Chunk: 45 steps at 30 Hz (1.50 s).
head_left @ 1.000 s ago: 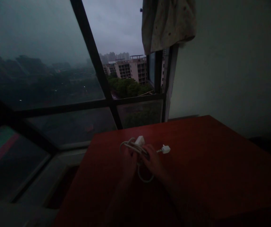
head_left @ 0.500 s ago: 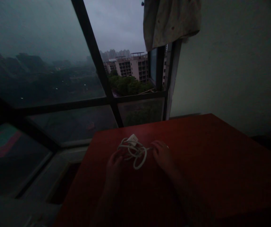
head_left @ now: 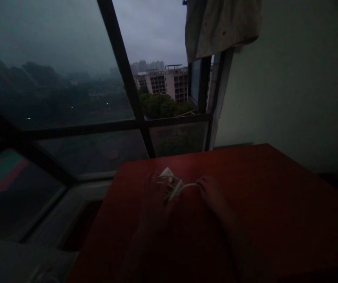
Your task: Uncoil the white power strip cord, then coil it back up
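Note:
A white charger with a coiled white cable lies on the red table near its far left corner. My left hand is over the left side of the coil, smeared by motion in the dim light. My right hand rests on the table at the cable's right end, fingers curled over it; the small white plug is hidden under that hand.
A large window with dark frame bars fills the left and back, with buildings outside. A pale cloth hangs at the top beside the window. A plain wall stands behind the table on the right.
The cable bundle was lifted in both hands, then laid on the table. My right hand slid right over the plug end; my left hand has moved onto the coil.

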Tool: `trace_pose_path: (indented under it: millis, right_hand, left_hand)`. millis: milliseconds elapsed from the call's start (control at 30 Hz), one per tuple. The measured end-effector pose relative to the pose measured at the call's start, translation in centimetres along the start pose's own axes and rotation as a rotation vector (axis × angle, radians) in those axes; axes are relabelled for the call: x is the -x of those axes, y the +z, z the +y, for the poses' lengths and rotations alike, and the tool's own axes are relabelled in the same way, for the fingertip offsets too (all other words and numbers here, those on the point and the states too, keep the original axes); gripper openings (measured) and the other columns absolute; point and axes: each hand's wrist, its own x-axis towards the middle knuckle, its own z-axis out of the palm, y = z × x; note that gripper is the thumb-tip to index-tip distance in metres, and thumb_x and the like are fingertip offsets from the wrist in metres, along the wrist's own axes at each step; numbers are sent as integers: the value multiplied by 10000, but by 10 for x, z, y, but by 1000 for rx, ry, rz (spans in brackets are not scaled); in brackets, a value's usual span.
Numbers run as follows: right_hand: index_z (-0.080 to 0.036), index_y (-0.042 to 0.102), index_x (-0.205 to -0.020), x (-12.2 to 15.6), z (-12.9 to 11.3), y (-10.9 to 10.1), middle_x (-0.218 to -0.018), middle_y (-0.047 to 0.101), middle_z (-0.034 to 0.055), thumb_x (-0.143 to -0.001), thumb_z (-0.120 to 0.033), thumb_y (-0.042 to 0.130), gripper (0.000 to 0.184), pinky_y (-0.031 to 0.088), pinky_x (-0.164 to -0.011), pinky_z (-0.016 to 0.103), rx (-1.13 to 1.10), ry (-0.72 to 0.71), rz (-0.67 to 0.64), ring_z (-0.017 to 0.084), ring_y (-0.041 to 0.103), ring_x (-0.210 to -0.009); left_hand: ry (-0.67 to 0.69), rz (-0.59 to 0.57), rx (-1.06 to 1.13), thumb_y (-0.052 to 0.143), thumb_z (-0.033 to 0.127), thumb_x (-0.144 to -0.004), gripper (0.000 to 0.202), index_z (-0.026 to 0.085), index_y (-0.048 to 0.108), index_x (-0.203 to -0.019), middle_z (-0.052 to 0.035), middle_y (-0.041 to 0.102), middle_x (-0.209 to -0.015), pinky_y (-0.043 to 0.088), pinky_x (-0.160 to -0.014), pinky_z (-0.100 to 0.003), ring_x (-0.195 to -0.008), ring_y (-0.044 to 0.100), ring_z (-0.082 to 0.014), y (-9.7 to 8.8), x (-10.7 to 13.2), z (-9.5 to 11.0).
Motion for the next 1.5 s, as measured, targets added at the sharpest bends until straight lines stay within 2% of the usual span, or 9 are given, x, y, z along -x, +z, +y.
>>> trace_pose_path:
  millis: [233, 467, 567, 700, 800, 1033, 1100, 1300, 1500]
  right_hand:
    - [-226, 670, -996, 0, -10, -2, -975, 622, 68, -889, -176, 437, 261, 461, -840, 357, -280, -33, -53, 198, 574, -909]
    - [-218, 660, -975, 2, -21, -7, -1025, 610, 58, -750, -106, 518, 288, 476, -834, 328, -468, -13, -77, 178, 579, -926]
    - [-213, 664, -950, 3, -20, -8, -1060, 609, 68, -688, -79, 508, 333, 458, -896, 356, -491, 11, -12, 194, 575, -989]
    - [-207, 650, -973, 1, -16, -8, -1009, 655, 68, -705, -206, 578, 278, 488, -856, 393, -608, 245, 130, 224, 616, -930]
    - [-211, 572, -1156, -2, -16, -12, -1036, 665, 78, -684, -303, 660, 489, 522, -791, 385, -732, 375, 217, 226, 642, -871]
    - [-218, 390, -1304, -19, -53, -22, -1193, 583, 120, -769, -327, 615, 591, 523, -847, 379, -904, 332, 483, 226, 622, -1012]
    - [-225, 378, -1325, -26, -70, -22, -1208, 579, 114, -803, -302, 571, 561, 509, -878, 386, -854, 238, 407, 224, 609, -1040]
    - [-241, 492, -1282, -44, -94, -21, -1218, 599, 103, -759, -151, 583, 538, 441, -920, 398, -299, -84, -126, 253, 579, -1076]
    - [-227, 538, -1215, -53, -95, -27, -1082, 652, 123, -729, -181, 691, 512, 456, -752, 340, -3, -124, -269, 268, 621, -937]
  left_hand:
    - [-409, 54, 646, 444, 543, -858, 541, 184, 513, -1257, -130, 618, -1206, 443, -956, -423, -1100, 582, -263, 19, -39, -67]
    - [-645, 189, 823, 479, 629, -806, 583, 155, 617, -1115, -120, 687, -1047, 538, -749, -362, -866, 665, -239, 37, -34, -73]
    - [-643, 187, 884, 441, 644, -819, 606, 142, 622, -1106, -118, 699, -1015, 543, -748, -359, -862, 672, -237, 42, -28, -75]
    - [-640, 178, 895, 419, 641, -832, 597, 148, 628, -1095, -119, 699, -1017, 540, -756, -374, -867, 672, -240, 47, -27, -79]
    - [-605, 224, 822, 432, 592, -851, 528, 172, 621, -1109, -107, 678, -1082, 517, -830, -370, -976, 644, -240, 50, -29, -78]
    - [-310, 177, 585, 480, 431, -867, 346, 199, 659, -1051, -76, 640, -1119, 413, -988, -370, -1074, 575, -212, 49, -30, -62]
    - [-314, 165, 578, 483, 435, -861, 339, 198, 677, -1008, -75, 646, -1089, 421, -973, -367, -1050, 582, -212, 48, -29, -58]
    - [-447, 186, 782, 483, 492, -850, 412, 159, 664, -1013, -91, 682, -1035, 474, -879, -357, -963, 622, -220, 47, -31, -54]
    - [-540, 242, 784, 502, 475, -838, 377, 172, 652, -1004, -75, 687, -1037, 473, -884, -348, -975, 624, -222, 46, -31, -50]
